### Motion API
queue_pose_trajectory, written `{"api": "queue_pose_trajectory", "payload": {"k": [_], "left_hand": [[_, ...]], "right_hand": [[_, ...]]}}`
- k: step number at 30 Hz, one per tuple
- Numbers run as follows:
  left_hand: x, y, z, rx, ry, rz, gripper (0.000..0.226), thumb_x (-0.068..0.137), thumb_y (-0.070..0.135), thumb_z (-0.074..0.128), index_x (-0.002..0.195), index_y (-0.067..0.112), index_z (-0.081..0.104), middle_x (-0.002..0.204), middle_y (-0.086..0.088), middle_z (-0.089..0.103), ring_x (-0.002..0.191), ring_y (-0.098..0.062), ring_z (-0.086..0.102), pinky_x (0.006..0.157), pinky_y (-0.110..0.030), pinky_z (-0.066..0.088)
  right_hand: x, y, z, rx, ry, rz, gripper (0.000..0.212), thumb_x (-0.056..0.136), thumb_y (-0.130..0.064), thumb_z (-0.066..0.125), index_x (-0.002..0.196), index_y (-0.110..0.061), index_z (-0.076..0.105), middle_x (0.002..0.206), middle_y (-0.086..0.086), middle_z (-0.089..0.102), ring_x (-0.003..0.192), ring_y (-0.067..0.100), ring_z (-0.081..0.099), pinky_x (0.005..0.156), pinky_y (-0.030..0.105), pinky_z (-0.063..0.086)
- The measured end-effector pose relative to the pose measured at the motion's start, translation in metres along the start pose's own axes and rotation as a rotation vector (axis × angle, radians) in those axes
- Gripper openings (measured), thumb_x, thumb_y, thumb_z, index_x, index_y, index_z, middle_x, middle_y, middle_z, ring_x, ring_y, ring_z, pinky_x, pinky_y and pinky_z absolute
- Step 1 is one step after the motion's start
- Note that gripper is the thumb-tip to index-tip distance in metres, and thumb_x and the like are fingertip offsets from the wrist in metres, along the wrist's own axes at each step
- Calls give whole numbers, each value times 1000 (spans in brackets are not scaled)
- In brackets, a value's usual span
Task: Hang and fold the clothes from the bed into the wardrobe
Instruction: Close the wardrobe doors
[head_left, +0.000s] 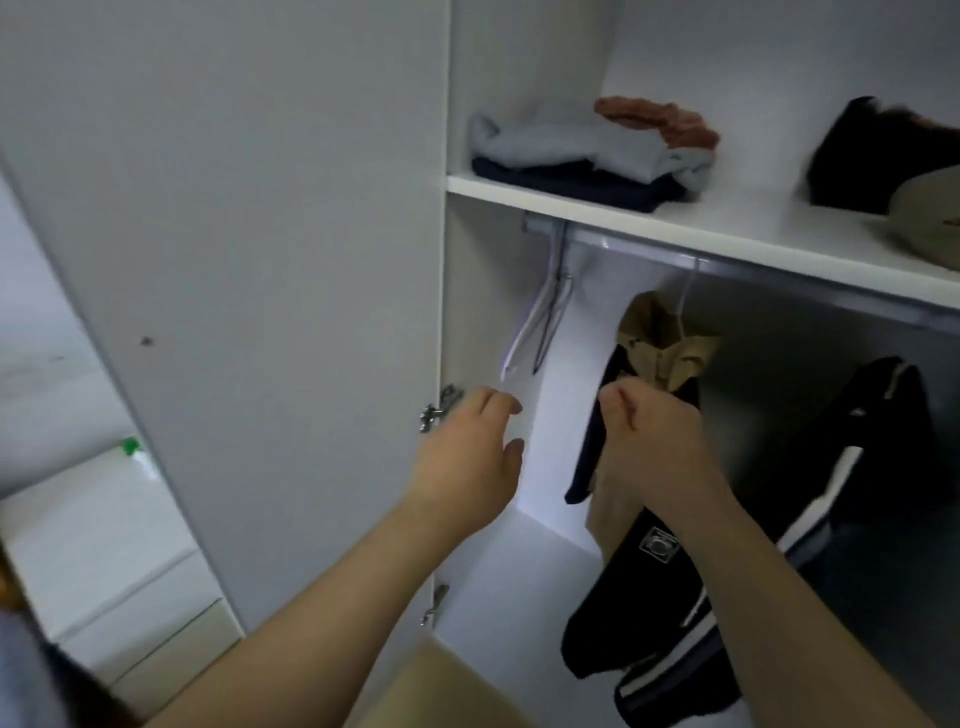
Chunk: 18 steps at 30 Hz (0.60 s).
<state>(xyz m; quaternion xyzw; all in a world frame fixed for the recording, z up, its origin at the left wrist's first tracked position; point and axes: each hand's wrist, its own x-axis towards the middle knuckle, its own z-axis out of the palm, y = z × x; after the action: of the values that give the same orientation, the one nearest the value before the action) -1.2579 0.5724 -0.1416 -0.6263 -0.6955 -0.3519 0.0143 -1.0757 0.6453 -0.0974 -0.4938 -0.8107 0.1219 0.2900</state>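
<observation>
A tan and black garment (660, 343) hangs on a white hanger from the wardrobe rail (779, 270). A black jacket with white stripes (852, 467) hangs to its right. My right hand (654, 441) is in front of the tan and black garment with its fingers curled; its palm is hidden, so I cannot tell whether it grips the fabric. My left hand (472, 457) reaches into the wardrobe's left side with relaxed, spread fingers and holds nothing. It is just below two empty hangers (540, 327) at the rail's left end.
The open wardrobe door (234, 260) stands at the left, its hinge (439, 408) beside my left hand. The shelf (675, 218) above carries folded grey and navy clothes (587, 156), a rust-coloured item, a dark item and a beige cap. A cardboard box (441, 691) sits below. White drawers (104, 571) stand at the far left.
</observation>
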Motion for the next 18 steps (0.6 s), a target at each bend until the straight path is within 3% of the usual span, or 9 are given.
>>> {"api": "queue_pose_trajectory", "payload": {"k": [3, 5, 10, 13, 18], "left_hand": [[-27, -16, -34, 95, 112, -53, 39, 95, 26, 62, 132, 17, 56, 137, -1, 51, 121, -24, 54, 99, -33, 43], [-41, -27, -58, 177, 209, -122, 42, 94, 26, 64, 133, 14, 55, 145, -6, 46, 131, -28, 47, 106, -36, 38], [-55, -62, -108, 352, 468, -350, 59, 88, 26, 67, 141, 10, 45, 162, -27, 12, 148, -44, 19, 118, -50, 26], [-47, -83, -121, 398, 509, -524, 74, 85, 27, 67, 148, 5, 35, 160, -38, -6, 150, -51, 2, 123, -52, 13], [-28, -100, -131, 347, 557, -576, 73, 83, 21, 67, 147, 5, 35, 160, -38, -11, 148, -56, 8, 122, -54, 16]], "right_hand": [[-6, -37, 16, 29, -5, -133, 33, 109, -30, 34, 87, -17, 55, 69, -3, 54, 62, 10, 51, 61, 29, 38], [-10, -57, 25, 66, -53, -178, 34, 109, -32, 33, 90, -16, 56, 72, 0, 53, 69, 19, 53, 61, 32, 37], [-16, -99, 35, 148, -110, -255, 33, 108, -31, 36, 106, -11, 63, 86, 7, 64, 83, 28, 59, 73, 39, 49], [-17, -118, 34, 139, -111, -297, 34, 109, -30, 36, 121, -12, 62, 111, 11, 69, 104, 33, 62, 85, 41, 49], [-10, -128, 28, 123, -92, -284, 34, 108, -31, 38, 127, -14, 61, 120, 9, 68, 112, 32, 60, 89, 39, 48]]}}
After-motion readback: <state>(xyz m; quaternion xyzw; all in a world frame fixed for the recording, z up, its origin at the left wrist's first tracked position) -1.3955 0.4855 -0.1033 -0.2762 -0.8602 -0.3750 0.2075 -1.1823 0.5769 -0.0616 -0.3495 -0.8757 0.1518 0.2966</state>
